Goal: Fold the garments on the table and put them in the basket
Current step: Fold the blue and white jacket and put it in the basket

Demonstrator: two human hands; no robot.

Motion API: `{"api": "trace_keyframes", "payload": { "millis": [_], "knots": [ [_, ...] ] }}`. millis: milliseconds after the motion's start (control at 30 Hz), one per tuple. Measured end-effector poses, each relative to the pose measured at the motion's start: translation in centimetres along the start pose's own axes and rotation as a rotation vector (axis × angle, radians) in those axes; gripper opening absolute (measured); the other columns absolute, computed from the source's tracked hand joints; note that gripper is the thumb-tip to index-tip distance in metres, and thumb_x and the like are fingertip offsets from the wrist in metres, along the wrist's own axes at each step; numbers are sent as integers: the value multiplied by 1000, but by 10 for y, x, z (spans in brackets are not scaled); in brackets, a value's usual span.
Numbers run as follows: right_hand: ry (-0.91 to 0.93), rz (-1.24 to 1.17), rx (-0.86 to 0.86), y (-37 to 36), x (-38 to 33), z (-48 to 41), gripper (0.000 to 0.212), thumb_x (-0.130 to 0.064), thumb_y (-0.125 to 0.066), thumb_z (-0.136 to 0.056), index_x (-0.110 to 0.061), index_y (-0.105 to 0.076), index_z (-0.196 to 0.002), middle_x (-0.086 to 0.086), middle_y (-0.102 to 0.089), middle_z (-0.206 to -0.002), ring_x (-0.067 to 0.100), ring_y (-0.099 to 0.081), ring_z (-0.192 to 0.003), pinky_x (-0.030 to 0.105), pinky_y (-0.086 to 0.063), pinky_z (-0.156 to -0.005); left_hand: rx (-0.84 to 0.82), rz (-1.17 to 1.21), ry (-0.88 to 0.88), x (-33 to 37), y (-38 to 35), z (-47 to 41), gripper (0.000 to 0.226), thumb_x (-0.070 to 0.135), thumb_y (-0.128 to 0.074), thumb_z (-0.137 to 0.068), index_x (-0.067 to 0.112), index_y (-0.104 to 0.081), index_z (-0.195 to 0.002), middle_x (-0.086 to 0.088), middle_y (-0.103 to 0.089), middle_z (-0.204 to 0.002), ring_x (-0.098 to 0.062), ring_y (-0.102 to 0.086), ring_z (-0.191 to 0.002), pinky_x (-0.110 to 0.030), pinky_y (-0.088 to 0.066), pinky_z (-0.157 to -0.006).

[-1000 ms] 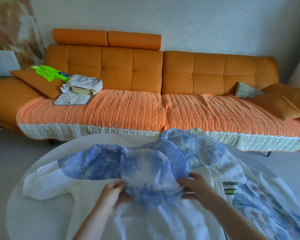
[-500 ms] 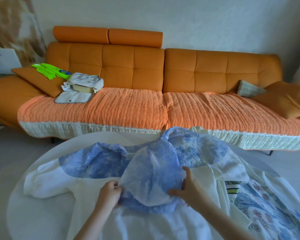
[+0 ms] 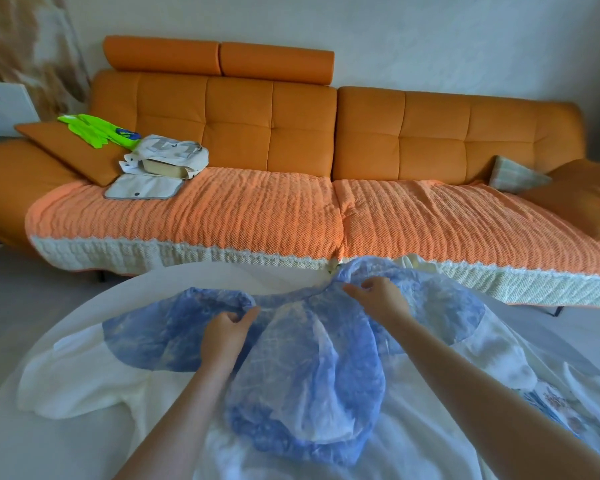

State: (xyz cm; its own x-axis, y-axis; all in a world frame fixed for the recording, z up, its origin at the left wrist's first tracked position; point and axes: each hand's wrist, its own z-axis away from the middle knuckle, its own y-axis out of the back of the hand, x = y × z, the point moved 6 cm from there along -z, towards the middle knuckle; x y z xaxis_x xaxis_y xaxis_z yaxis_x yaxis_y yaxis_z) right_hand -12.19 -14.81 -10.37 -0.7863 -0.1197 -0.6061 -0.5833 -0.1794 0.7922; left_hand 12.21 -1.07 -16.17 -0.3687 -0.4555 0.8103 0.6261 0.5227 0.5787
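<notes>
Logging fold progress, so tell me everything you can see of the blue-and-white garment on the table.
The blue-and-white garment is thin, semi-sheer mottled fabric, blue across the top and white at the sleeves and body. It lies spread and rumpled on the white table, one blue flap lying toward the person. The left hand and right hand grip its far folds.

A home living room: orange sofa [image 3: 326, 133], cushions [image 3: 582, 199].
</notes>
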Motion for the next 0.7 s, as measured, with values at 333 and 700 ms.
{"api": "trace_keyframes", "payload": {
  "millis": [333, 700],
  "knots": [
    [87, 163, 329, -7, -12, -44, 17, -29, -57, -89, -16, -67, -87, 3, -66, -85, 23, -59, -88, 29, -35, -57, 179, 247, 155, -5, -9, -75, 45, 23, -47, -99, 3, -45, -59, -11, -43, -57, -21, -40, -53, -32, -31, -57],
    [808, 371, 217, -54, -50, 68, 67, -60, -25, -91, -18, -44, -139, 3, -34, -150, 24, -27, -140, 36, -14, -112, 164, 50, -386, 15, -5, -39, 57, 27, -60, -91, 6, -39, -139, -12, -45, -139, -26, -43, -128, -31, -34, -102]
  ]
}}
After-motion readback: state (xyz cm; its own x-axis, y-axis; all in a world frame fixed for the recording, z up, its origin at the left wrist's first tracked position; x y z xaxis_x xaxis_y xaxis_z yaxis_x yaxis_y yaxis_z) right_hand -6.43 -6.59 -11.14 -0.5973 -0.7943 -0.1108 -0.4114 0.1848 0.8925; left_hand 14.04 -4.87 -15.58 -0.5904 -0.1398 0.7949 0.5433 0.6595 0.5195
